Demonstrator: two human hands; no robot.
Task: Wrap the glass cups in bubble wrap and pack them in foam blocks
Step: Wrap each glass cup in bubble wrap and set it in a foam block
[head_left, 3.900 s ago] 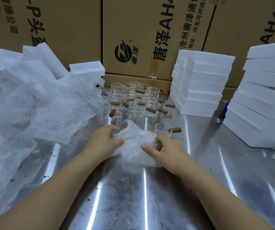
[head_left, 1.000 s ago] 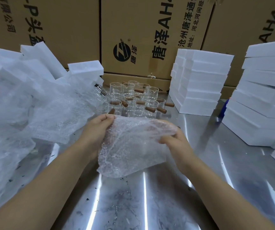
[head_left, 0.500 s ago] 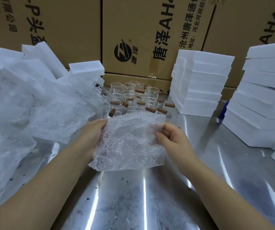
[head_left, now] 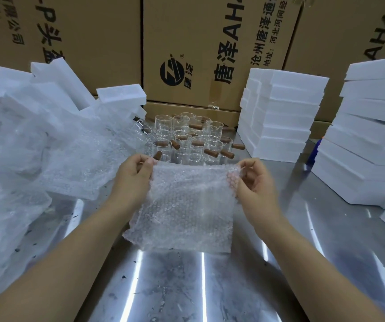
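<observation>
Head camera, looking down over your forearms: the scuffed stainless-steel table (head_left: 186,293) fills the foreground, streaked with glare. Above it your left hand (head_left: 132,180) and right hand (head_left: 255,182) each pinch an upper corner of a sheet of bubble wrap (head_left: 186,205), which hangs spread between them, its lower edge near the tabletop; whether it touches the table cannot be told. Just beyond your knuckles stands a tight cluster of clear glass cups (head_left: 186,138) with brown wooden side handles, upright on the table. To your left, a loose heap of bubble wrap (head_left: 36,159) spills across the table, with white foam blocks (head_left: 54,89) lying jumbled on and behind it. To your right, two neat stacks of foam blocks rise, one beside the cups (head_left: 282,117), one at the frame's edge (head_left: 368,135). Printed cardboard cartons (head_left: 198,43) wall off the back.
</observation>
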